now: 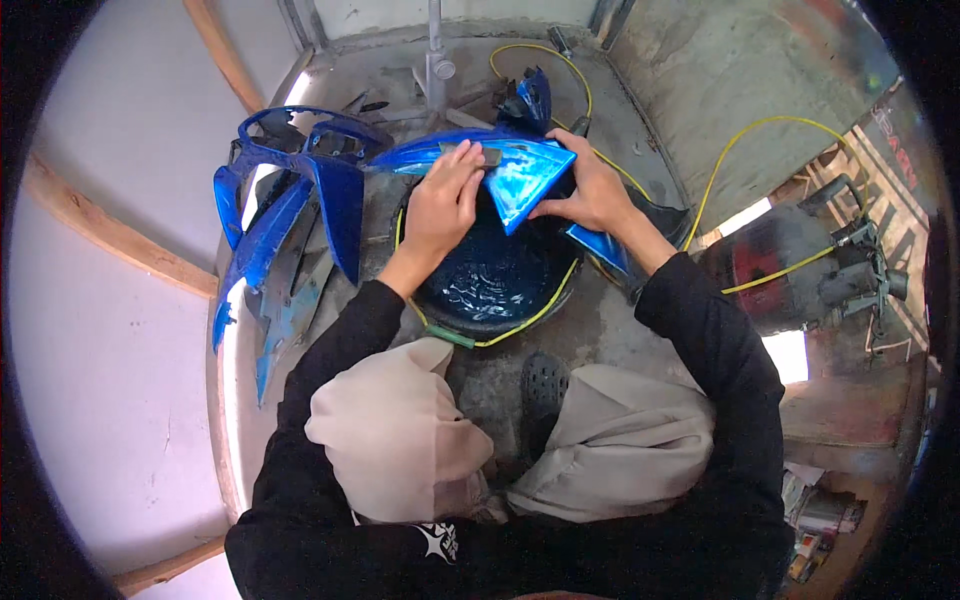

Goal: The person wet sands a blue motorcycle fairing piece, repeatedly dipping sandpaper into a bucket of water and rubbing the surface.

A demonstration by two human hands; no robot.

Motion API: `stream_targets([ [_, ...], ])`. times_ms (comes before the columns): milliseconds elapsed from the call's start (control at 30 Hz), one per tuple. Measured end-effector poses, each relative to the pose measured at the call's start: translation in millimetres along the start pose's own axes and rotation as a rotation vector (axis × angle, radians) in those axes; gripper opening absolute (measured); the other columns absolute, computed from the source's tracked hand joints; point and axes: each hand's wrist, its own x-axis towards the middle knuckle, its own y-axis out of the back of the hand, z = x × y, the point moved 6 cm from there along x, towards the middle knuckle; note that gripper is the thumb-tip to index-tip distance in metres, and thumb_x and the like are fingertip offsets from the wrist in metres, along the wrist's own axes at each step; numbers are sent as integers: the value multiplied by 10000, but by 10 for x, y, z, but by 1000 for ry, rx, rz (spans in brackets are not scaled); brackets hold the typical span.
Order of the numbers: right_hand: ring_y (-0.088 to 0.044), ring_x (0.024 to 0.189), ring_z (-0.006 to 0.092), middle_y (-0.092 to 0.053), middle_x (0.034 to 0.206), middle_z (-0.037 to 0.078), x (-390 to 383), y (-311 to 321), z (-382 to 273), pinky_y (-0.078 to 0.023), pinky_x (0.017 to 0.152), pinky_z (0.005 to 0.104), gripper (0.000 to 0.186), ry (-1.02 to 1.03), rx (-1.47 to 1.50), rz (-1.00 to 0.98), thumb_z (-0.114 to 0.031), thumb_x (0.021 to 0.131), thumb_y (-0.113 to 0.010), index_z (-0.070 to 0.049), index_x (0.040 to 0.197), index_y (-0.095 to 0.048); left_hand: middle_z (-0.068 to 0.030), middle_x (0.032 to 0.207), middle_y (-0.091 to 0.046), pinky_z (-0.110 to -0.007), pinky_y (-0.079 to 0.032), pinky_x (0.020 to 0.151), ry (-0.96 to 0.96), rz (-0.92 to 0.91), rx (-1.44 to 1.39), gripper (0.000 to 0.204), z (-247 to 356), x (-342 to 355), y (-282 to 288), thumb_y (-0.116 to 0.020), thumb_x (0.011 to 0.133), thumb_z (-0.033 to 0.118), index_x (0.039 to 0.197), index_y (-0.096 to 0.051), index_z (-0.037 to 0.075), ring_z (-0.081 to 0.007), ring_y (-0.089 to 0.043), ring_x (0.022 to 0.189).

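Note:
A glossy blue plastic vehicle panel (528,172), wet and pointed at its lower corner, is held over a round black basin (490,325) of dark water. My right hand (594,190) grips the panel's right end, thumb at the lower edge and fingers over the top. Pressed against the panel's face is my left hand (446,208), its fingers lying on a small grey-brown flat piece (490,158) that looks like sandpaper. Part of that piece is hidden under the fingers. Another blue piece (600,246) lies beside the basin, below my right wrist.
Several blue panels (340,195) are heaped at the left, by the pale wall. A grey standpipe (436,60) rises behind the basin. Around the basin runs a yellow hose (525,322). A dark cylindrical tank machine (760,270) stands at the right. My shoe (543,390) is near the basin.

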Motion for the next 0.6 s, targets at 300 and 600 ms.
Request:
stream_targets([
  [300, -632, 1414, 437, -568, 1596, 186, -6, -1, 2, -528, 1164, 509, 1278, -26, -1, -13, -633, 641, -1028, -148, 1663, -433, -237, 1447, -720, -502, -553, 1153, -226, -95, 132, 328, 37, -45, -94, -659, 1078, 76, 1394, -717, 12, -427, -687, 1362],
  [600, -648, 1378, 449, -587, 1567, 191, 31, 14, -35, -538, 1136, 516, 1262, 27, 13, 20, -636, 640, -1026, -146, 1649, -448, -256, 1518, -681, -506, -499, 1232, -4, -33, 104, 351, -220, 75, 69, -597, 1113, 73, 1443, -683, -11, -440, -628, 1452],
])
